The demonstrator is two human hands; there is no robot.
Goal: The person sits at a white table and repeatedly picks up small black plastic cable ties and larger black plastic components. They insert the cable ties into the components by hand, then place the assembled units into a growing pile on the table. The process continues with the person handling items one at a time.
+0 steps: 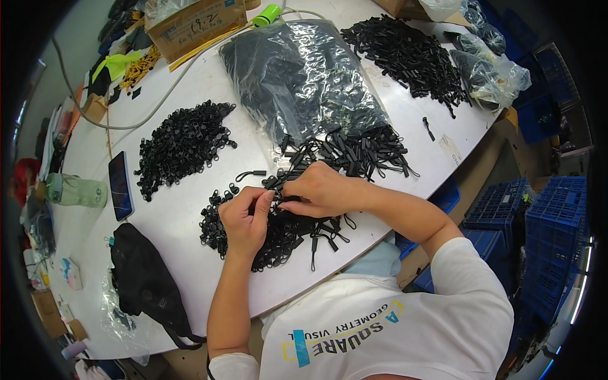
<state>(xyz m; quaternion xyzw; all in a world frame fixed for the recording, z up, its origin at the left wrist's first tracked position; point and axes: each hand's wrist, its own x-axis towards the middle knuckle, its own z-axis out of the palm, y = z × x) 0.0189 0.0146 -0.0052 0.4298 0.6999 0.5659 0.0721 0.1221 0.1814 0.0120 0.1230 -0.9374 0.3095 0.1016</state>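
From here I see a white desk (168,218), pale wall (47,82) at ten o'clock, blue crates (552,234) past three, strip light (581,288) near four.

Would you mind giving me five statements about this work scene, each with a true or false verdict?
1. The left hand and right hand are close together over the near pile of small black parts. True.
2. A large clear plastic bag lies beyond the hands. True.
3. The phone lies to the right of the plastic bag. False: the phone lies to its left.
4. The stacked crates are red. False: the crates are blue.
5. A cardboard box sits toward the far side of the table. True.
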